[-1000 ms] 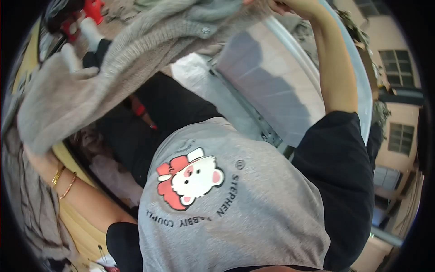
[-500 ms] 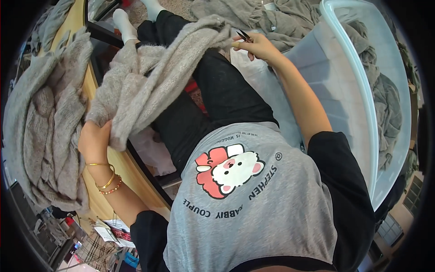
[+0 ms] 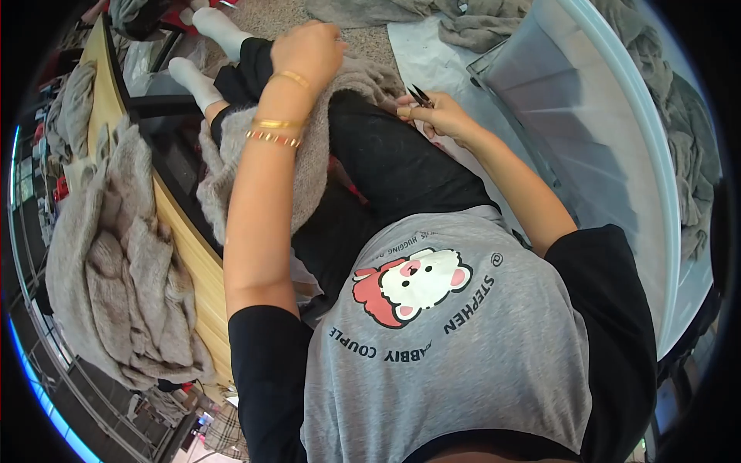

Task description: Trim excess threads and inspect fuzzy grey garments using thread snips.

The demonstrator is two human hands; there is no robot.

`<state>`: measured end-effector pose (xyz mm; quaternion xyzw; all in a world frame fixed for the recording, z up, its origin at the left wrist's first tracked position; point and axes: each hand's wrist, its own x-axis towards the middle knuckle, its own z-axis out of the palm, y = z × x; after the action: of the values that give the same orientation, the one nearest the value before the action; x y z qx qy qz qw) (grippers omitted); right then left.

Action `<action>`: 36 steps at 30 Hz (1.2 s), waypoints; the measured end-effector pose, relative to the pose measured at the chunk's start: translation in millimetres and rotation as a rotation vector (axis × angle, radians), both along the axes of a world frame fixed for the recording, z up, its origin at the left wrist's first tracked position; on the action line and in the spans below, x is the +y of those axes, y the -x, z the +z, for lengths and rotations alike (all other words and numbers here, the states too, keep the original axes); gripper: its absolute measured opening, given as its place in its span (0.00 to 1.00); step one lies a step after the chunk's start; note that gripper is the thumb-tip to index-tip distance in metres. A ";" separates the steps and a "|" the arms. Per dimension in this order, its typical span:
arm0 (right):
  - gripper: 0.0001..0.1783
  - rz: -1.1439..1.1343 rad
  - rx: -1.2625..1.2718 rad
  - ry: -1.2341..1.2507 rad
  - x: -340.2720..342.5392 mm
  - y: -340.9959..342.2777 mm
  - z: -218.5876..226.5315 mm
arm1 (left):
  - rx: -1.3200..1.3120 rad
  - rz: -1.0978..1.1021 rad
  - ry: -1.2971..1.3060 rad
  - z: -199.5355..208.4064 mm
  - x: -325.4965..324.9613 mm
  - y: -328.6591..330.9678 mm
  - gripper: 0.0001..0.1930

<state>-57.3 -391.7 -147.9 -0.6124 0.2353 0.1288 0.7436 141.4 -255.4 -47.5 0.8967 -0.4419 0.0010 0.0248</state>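
A fuzzy grey-beige knit garment [image 3: 309,181] lies draped across my lap, over the dark trousers. My left hand [image 3: 309,58] is above its far part, fingers curled closed, and whatever they pinch is hidden. Small dark thread snips [image 3: 421,96] stick out of my right hand [image 3: 441,119], which is closed around them with the blades pointing up and left. That hand's fingertips are close to the garment's right edge; I cannot tell whether they also grip the knit.
On my left, a similar knit piece [image 3: 131,270] hangs over a light wooden table edge [image 3: 197,258]. To my right stands a large translucent plastic bin [image 3: 594,131] with grey cloth [image 3: 687,170] beyond its near rim. More grey cloth [image 3: 478,31] lies ahead near white sheeting [image 3: 421,58].
My left hand has left the garment's near left end and moved forward and right. The garment now lies lower and bunched on my lap. The right hand, still holding the snips, has shifted slightly nearer.
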 end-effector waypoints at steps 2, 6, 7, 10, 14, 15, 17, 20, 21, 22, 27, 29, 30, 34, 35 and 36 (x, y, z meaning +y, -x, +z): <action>0.23 -0.007 0.047 0.001 -2.5 13.6 -6.9 | 0.090 0.062 -0.270 -22.3 -42.7 -5.3 0.12; 0.22 -0.111 0.098 -0.093 -5.7 42.2 -31.7 | 0.062 -0.022 -0.544 -81.4 -85.0 -7.8 0.15; 0.22 -0.137 0.121 -0.098 -8.3 50.5 -38.2 | 0.065 -0.034 -0.545 -91.6 -87.5 -6.4 0.15; 0.23 -0.163 0.168 -0.098 -14.8 62.3 -38.5 | 0.120 -0.180 -0.711 -118.5 -88.0 -3.3 0.15; 0.23 -0.166 0.201 -0.102 -17.2 68.8 -39.8 | 0.153 -0.038 -0.750 -146.9 -69.8 -18.5 0.14; 0.23 -0.166 0.200 -0.101 -17.3 68.4 -43.2 | 0.168 -0.014 -0.780 -150.6 -69.8 -21.6 0.15; 0.23 -0.175 0.180 -0.105 -17.9 65.4 -46.1 | 0.192 -0.034 -0.760 -151.2 -73.5 -21.3 0.15; 0.22 -0.187 0.142 -0.071 -19.9 56.9 -36.5 | 0.231 -0.050 -0.584 -136.8 -80.3 -11.9 0.14; 0.22 -0.182 0.137 -0.068 -21.3 52.0 -29.9 | 0.244 -0.049 -0.431 -128.7 -79.3 -9.7 0.14; 0.21 -0.186 0.119 -0.029 -23.9 46.5 -21.4 | 0.239 -0.042 -0.425 -118.8 -75.9 -9.1 0.14; 0.18 -0.284 -0.151 0.171 -43.6 29.0 31.0 | 0.490 -0.111 0.724 -25.0 -36.9 0.2 0.10; 0.18 -0.325 -0.182 0.224 -44.9 17.2 61.0 | 0.620 -0.053 0.857 14.4 0.6 13.3 0.09; 0.18 -0.391 -0.234 0.273 -42.4 11.8 78.6 | 0.621 -0.045 0.919 40.7 21.3 25.3 0.10; 0.19 -0.365 -0.506 0.405 -31.8 2.7 128.6 | 0.528 -0.091 1.218 87.1 95.5 41.8 0.13; 0.21 -0.292 -0.580 0.453 -26.7 1.1 140.9 | 0.540 -0.132 1.292 98.2 112.3 45.6 0.13; 0.22 -0.211 -0.658 0.488 -18.6 -3.7 151.0 | 0.349 -0.150 1.290 111.6 129.1 50.7 0.12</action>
<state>-53.7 -410.3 3.1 -0.7515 0.0702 -0.2101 0.6215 90.7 -126.3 64.2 0.6562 -0.4036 0.1181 0.6265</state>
